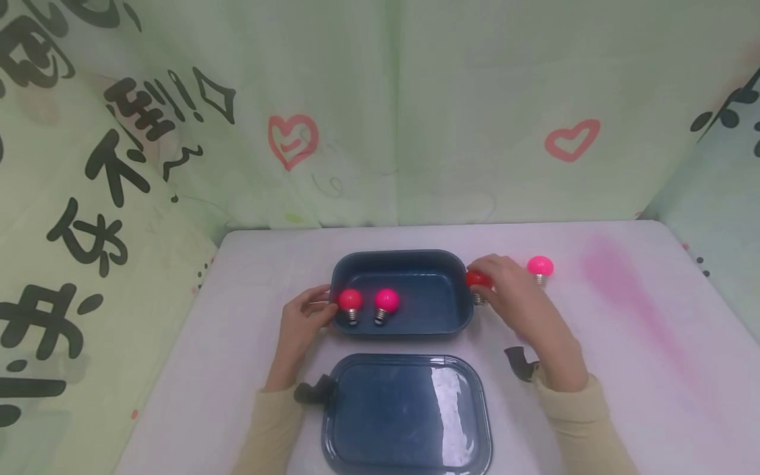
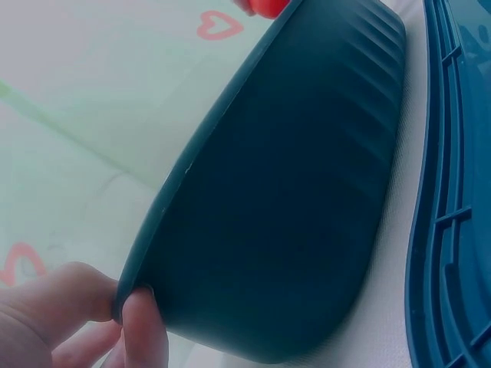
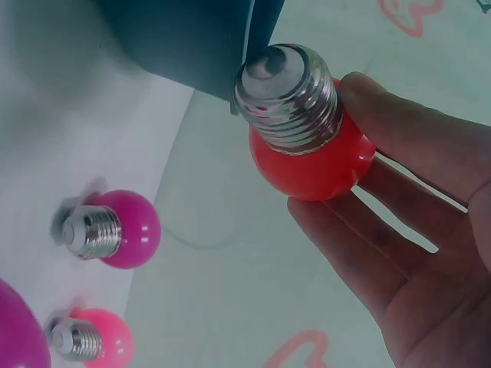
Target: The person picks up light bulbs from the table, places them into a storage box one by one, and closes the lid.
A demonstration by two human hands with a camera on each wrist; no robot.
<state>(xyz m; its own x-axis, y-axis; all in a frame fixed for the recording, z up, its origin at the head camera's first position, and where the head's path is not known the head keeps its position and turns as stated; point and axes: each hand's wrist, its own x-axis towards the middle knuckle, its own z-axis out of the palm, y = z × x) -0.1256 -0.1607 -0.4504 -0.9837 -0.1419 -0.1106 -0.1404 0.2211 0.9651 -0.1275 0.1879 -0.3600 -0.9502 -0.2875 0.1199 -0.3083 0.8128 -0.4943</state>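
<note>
Likely light, stiff and breakable, the bulb (image 3: 301, 138) was pinched by its slick globe (image 3: 311, 175) in my right hand (image 1: 515, 293), just beside the box's (image 1: 430, 290) right end; its ridged base (image 3: 290, 103) seemed a surer hold. My left hand (image 1: 303, 320) pinched the left rim (image 1: 334, 280).

Cream sleeves (image 1: 268, 425) end in plain cuffs (image 1: 571, 400), a black piece (image 1: 315, 390) beside each.

Green cloth (image 1: 463, 79), left side — black Chinese characters (image 1: 103, 153), only 不 clearly legible, with exclamation marks (image 1: 181, 90). Back — two pink outlined hearts (image 1: 289, 145), one smiling; at right, black musical notes (image 1: 729, 119).
</note>
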